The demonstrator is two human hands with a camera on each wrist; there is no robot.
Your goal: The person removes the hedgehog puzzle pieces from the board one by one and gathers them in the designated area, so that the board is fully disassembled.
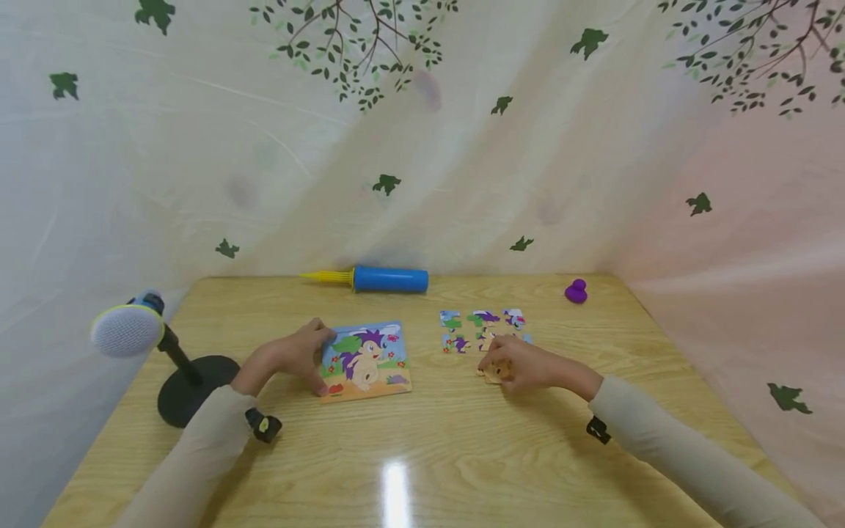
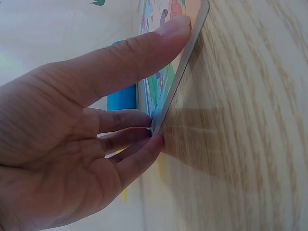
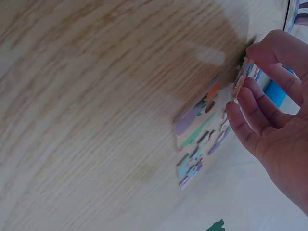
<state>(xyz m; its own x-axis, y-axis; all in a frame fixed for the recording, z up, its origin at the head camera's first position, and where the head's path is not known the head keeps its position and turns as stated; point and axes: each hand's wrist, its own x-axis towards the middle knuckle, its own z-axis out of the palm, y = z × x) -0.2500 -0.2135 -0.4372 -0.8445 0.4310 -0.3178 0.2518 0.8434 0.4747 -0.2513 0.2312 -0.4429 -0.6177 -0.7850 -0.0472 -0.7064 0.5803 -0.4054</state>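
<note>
My left hand (image 1: 298,357) grips the left side of a square hedgehog puzzle board (image 1: 370,363). In the left wrist view the thumb lies on the board's picture side (image 2: 166,79), while the fingertips meet its edge near a corner. To the right, my right hand (image 1: 528,364) pinches a small tan puzzle piece (image 1: 491,375) between thumb and fingers. The right wrist view shows that piece (image 3: 239,83) on edge at the fingertips. Several loose puzzle pieces (image 1: 455,343) lie in rows just beyond the right hand, which partly covers them.
A blue hand pump (image 1: 391,279) with a yellow nozzle lies along the table's back edge. At the back right is a small purple knob-shaped object (image 1: 576,292). A microphone-like object (image 1: 128,331) on a round black base (image 1: 191,396) stands left of the left arm.
</note>
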